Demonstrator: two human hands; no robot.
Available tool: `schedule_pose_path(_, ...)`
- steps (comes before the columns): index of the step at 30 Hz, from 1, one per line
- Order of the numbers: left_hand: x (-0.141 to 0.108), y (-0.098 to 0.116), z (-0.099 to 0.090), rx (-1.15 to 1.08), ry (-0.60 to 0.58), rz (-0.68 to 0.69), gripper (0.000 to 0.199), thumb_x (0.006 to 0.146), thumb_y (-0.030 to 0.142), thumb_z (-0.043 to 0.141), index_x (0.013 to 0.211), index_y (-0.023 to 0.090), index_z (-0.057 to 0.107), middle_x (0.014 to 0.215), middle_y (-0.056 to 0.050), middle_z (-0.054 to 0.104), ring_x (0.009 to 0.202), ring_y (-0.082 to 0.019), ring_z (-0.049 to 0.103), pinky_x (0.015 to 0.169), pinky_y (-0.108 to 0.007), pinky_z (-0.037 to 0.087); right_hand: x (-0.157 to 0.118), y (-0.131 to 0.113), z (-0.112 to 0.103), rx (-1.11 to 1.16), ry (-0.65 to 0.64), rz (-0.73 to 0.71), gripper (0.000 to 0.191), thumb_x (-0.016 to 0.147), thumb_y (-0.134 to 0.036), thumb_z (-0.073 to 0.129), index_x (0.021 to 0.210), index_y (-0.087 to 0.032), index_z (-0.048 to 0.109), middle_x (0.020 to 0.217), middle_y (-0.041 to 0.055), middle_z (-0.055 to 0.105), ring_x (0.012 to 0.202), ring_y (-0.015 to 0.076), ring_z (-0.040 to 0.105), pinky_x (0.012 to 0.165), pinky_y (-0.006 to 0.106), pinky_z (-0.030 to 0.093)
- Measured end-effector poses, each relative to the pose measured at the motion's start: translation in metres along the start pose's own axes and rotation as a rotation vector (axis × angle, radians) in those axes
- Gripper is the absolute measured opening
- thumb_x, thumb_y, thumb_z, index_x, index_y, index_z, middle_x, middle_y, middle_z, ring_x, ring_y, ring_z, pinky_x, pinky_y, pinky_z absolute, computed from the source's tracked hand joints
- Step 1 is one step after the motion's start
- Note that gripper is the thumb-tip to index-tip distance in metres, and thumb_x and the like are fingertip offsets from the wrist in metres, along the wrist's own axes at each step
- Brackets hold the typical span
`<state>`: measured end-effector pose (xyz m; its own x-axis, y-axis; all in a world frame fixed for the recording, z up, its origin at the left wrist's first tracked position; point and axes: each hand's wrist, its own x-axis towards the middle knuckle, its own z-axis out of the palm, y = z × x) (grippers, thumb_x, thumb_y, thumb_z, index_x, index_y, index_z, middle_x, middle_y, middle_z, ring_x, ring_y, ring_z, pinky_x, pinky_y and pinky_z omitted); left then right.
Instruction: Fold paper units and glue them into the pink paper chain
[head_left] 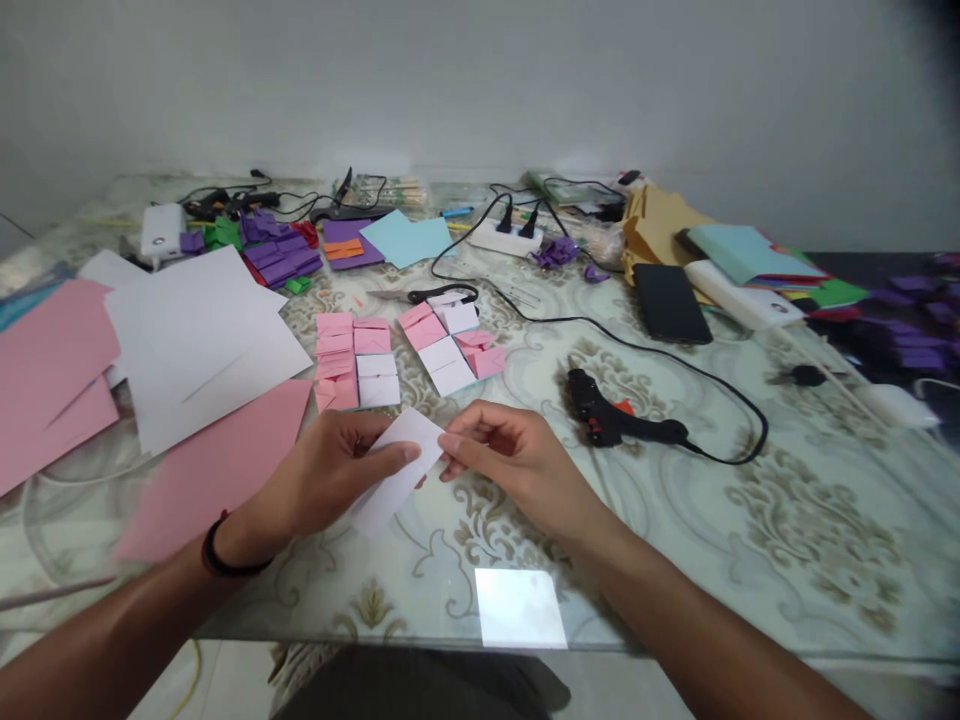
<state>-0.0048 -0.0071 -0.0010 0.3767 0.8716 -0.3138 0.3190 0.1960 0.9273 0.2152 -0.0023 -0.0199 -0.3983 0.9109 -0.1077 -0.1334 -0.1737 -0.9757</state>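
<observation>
A small piece of white paper (pixel 409 445) is held up over the front of the table between both hands. My left hand (pixel 330 465) pinches its left side, thumb lying on top and fingers underneath. At its right corner, my right hand (pixel 517 460) closes thumb and fingers on the edge. Just beyond the hands lie two groups of folded pink and white paper pieces, one on the left (pixel 356 362) and one on the right (pixel 450 345). A bright white square (pixel 521 608) shows near the table's front edge; whether it is paper or a reflection I cannot tell.
A black glue gun (pixel 622 415) lies to the right, its cord running to a power strip (pixel 506 238). Scissors (pixel 420 295) rest behind the folded pieces. White sheets (pixel 195 340) and pink sheets (pixel 225 480) spread leftward. A black phone (pixel 671 303) sits at the right.
</observation>
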Motion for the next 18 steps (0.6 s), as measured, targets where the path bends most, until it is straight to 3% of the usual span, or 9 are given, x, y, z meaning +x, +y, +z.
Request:
schedule_pose_path(5,-0.0005,-0.0029,0.0005,-0.006,-0.001,-0.008,0.040,0.093,0.051,0.068,0.082,0.014,0.074,0.068,-0.003,0.068,0.056,-0.012,0.056,0.048,-0.021,0.038,-0.0022,0.0001,-0.0007,-0.082,0.054,-0.002,0.035,0.083,-0.049,0.083,0.074,-0.019,0.068,0.065,0.0013,0.073,0.058,0.0127,0.064,0.057,0.025,0.050)
schedule_pose_path(11,-0.0009,-0.0001,-0.0008,-0.019,0.036,0.048,0.039,0.093,0.051,0.068,0.079,0.015,0.074,0.064,0.000,0.065,0.053,-0.011,0.053,0.046,-0.020,0.038,-0.0015,0.0000,-0.0008,-0.016,0.041,-0.009,0.030,0.084,-0.047,0.082,0.084,-0.019,0.071,0.070,0.0002,0.072,0.063,0.0148,0.068,0.065,0.029,0.056)
schedule_pose_path(18,-0.0012,-0.0019,-0.0007,-0.003,0.024,0.055,0.039,0.095,0.051,0.067,0.083,0.015,0.076,0.072,-0.003,0.071,0.060,-0.013,0.059,0.051,-0.021,0.042,-0.0024,-0.0025,-0.0023,-0.102,0.066,-0.093,0.031,0.087,-0.045,0.080,0.076,-0.020,0.066,0.066,-0.0005,0.068,0.058,0.0121,0.055,0.055,0.026,0.041)
